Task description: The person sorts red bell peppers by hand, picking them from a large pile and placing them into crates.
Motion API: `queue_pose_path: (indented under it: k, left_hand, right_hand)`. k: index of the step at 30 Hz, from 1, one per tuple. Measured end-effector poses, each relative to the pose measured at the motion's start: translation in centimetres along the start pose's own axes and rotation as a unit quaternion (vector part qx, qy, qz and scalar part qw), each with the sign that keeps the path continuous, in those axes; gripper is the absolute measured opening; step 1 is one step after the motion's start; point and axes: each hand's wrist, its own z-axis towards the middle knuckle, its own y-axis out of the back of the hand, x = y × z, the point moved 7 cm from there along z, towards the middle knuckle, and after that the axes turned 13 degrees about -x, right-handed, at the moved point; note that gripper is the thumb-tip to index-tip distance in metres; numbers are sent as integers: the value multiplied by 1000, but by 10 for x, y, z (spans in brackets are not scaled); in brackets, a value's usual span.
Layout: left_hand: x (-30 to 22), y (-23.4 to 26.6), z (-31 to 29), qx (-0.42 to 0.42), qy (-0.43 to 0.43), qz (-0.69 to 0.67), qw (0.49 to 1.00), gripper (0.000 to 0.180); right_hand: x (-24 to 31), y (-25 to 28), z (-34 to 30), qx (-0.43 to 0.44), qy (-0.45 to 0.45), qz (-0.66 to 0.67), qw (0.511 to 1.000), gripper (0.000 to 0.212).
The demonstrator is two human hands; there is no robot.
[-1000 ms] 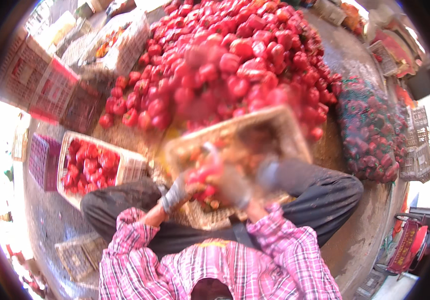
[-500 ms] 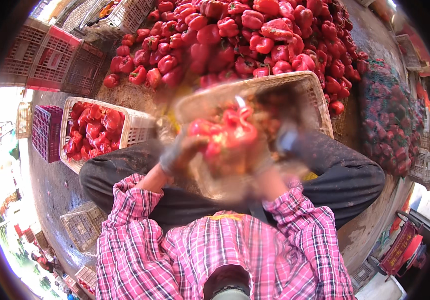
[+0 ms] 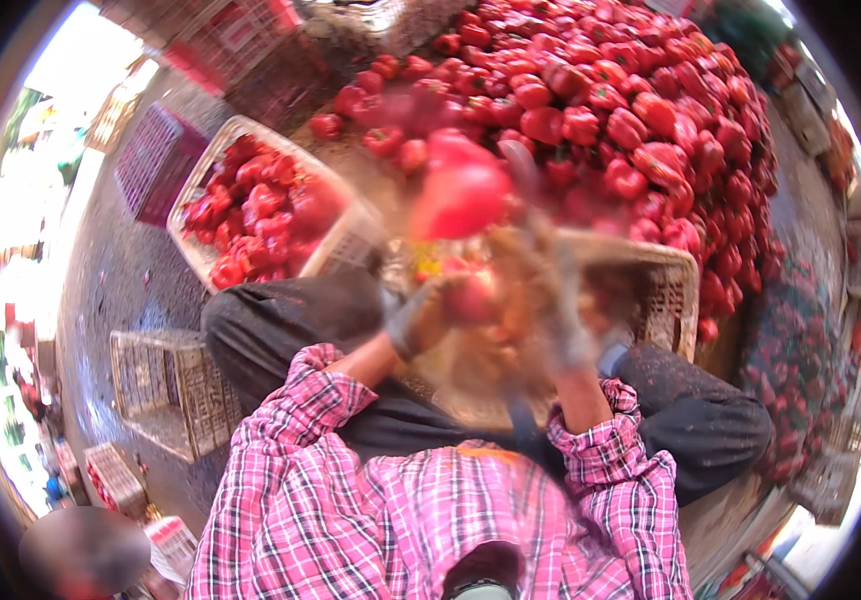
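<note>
Red bell peppers are seen everywhere in this view, and one blurred red pepper appears high in the middle of the scene, above the gloved hands. The left hand, in a grey work glove, is curled beside a second, smaller red pepper, though the motion blur keeps it from being told whether that pepper is actually gripped. The right hand, also gloved, is raised and smeared by movement; how far it is open cannot be told, nor whether the upper pepper is touched by it. Both forearms are covered by pink plaid sleeves. Just beyond the hands, a pale woven plastic crate is held between the dark-trousered knees, and its contents are too blurred to be made out. To the far left, a white slatted crate filled with red peppers is set on the ground. A large heap of loose red peppers is spread across the far right. An empty-looking wire crate is placed at the near left on the grey floor.
</note>
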Motion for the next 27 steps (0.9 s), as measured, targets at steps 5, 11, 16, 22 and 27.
queue_pose_path:
  k: [5,11,16,22,27]
  left_hand:
    - [-11,19,10,81,-131,30,988,49]
    - [-7,20,-2,-36,-12,-79,996,35]
    - [-3,37,-16,-78,-248,246,934,37]
    - [55,100,22,-229,-12,-65,971,26]
    - [27,54,11,-174,83,-79,978,24]
  right_hand:
    - [-49,-32,-17,212,59,-264,939,50]
    - [-140,-35,-50,293,-57,-285,911,62]
    - [-113,-57,-67,309,-92,-299,898,55]
    - [-162,-40,-86,207,-171,-360,893,63]
    - [-158,-23,-87,165,-140,-337,916,67]
